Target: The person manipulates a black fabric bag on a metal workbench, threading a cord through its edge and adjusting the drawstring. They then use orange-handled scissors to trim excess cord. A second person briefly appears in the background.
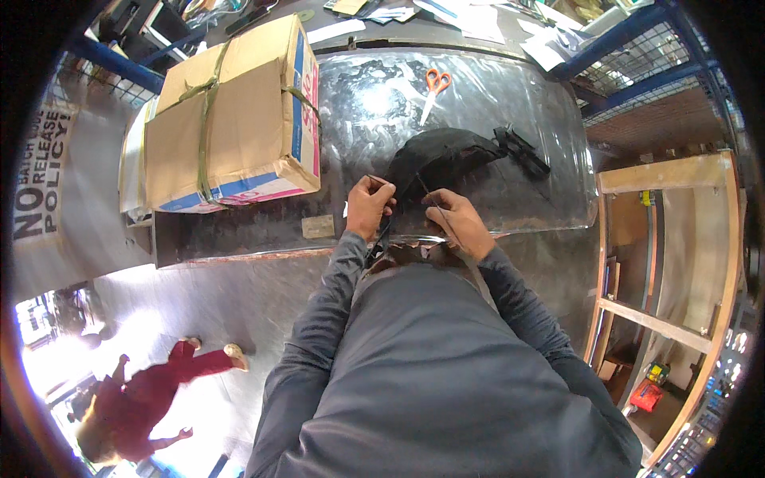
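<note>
A black cloth item (446, 151) lies bunched on the plastic-covered table (550, 103) in front of me; its exact kind I cannot make out. At its near left edge is my left hand (370, 209), fingers closed in a pinch; what they hold is too small to name. My right hand (462, 223) pinches a thin dark strap (424, 185) that runs up toward the cloth. Black straps (522, 151), apparently with a buckle, lie at the cloth's right end. Beyond the cloth rest scissors (434, 86) with orange handles.
A large tied cardboard box (227, 119) stands on the table's left. Papers (470, 20) are scattered at the back. Blue-framed wire racks (637, 72) and a wooden frame (665, 323) stand at right. A person in dark red (151, 398) is on the floor area at lower left.
</note>
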Action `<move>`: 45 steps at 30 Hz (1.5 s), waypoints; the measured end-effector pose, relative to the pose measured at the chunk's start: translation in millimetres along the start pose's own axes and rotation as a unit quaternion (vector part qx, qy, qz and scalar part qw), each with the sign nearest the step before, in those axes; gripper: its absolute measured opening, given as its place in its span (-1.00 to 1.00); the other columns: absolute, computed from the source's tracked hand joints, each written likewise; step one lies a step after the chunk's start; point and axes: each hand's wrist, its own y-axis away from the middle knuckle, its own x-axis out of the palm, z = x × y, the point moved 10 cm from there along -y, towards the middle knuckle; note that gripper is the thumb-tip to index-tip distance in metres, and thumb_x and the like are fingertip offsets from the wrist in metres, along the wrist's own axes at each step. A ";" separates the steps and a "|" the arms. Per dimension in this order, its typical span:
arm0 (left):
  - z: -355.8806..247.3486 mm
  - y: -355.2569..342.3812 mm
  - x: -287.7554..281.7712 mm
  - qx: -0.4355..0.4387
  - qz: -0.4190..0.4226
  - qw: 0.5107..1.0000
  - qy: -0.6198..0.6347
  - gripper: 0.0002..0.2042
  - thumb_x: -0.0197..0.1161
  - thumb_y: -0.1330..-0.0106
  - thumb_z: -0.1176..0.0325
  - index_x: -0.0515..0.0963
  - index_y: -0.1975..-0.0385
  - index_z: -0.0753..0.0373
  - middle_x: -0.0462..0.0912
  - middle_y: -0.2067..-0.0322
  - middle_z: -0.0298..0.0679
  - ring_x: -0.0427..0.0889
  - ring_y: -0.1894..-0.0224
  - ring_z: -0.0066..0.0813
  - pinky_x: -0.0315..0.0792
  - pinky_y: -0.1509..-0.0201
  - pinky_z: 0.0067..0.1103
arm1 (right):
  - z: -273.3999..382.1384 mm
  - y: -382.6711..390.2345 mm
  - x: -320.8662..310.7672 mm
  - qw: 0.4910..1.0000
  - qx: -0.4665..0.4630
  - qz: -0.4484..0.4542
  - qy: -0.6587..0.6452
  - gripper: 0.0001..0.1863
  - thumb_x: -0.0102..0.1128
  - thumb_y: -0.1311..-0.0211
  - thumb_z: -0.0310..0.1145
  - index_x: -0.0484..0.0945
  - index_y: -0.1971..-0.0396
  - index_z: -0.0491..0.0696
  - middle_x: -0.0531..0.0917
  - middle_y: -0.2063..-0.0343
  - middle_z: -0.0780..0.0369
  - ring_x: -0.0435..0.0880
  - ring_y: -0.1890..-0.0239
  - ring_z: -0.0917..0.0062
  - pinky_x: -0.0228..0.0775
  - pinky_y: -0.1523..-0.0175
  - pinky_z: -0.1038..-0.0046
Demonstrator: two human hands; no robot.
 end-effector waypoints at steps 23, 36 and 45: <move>-2.0 56.0 14.6 -0.073 0.079 0.951 0.291 -0.72 0.23 -0.47 0.48 0.51 -0.13 0.32 0.72 0.12 -0.10 0.74 0.15 -0.33 0.67 0.19 -0.57 | 18.0 5.1 24.9 0.979 -0.087 0.093 -0.158 -0.86 0.22 -0.36 -0.51 0.63 0.15 -0.23 0.69 0.32 0.27 0.65 0.25 0.63 0.55 0.06 0.51; 20.3 62.1 21.0 -0.110 0.066 0.941 0.314 -0.76 0.25 -0.43 0.56 0.48 -0.04 0.29 0.69 0.13 -0.12 0.73 0.14 -0.30 0.72 0.08 -0.50 | 15.1 16.1 13.6 0.986 -0.069 0.067 -0.140 -0.84 0.21 -0.38 -0.48 0.61 0.14 -0.23 0.70 0.32 0.26 0.69 0.24 0.61 0.57 0.05 0.52; 8.3 55.7 28.4 -0.065 0.048 0.951 0.297 -0.86 0.25 -0.43 0.58 0.48 0.10 0.28 0.68 0.16 -0.13 0.73 0.14 -0.32 0.73 0.10 -0.53 | -3.1 11.6 9.5 0.993 -0.080 0.043 -0.073 -0.80 0.23 -0.37 -0.50 0.63 0.09 -0.27 0.72 0.28 0.22 0.72 0.23 0.57 0.60 0.04 0.50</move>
